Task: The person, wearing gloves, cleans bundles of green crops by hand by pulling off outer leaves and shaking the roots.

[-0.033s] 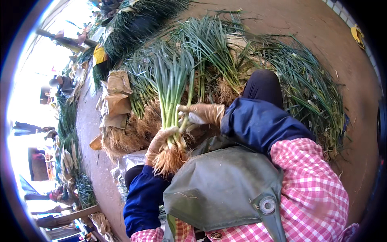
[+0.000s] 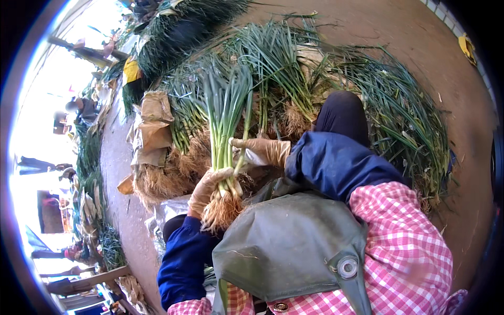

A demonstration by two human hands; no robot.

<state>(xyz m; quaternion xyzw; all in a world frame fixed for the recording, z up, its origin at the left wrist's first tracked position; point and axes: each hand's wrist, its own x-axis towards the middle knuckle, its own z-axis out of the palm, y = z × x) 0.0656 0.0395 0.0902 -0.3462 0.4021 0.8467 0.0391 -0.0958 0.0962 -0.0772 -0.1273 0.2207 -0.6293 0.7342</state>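
Note:
My left hand, in a tan glove, is wrapped round the lower stems of a bunch of green onions. The bunch stands nearly upright, leaves pointing away from me and its brown roots hanging below the hand. My right hand, also gloved, is at the right side of the bunch, its fingers closed on one outer green onion stalk. Part of its grip is hidden. Just beyond my hands lie more green onions with matted roots.
A pile of green onions spreads to the right on the brown floor. Brown wrapping stands at the left. More bundles lie far left, and a dark apron covers my lap. A yellow thing is at the far right.
My left hand and the bunch's root end have shifted slightly toward me. The right hand has moved very slightly left, and both grips look the same.

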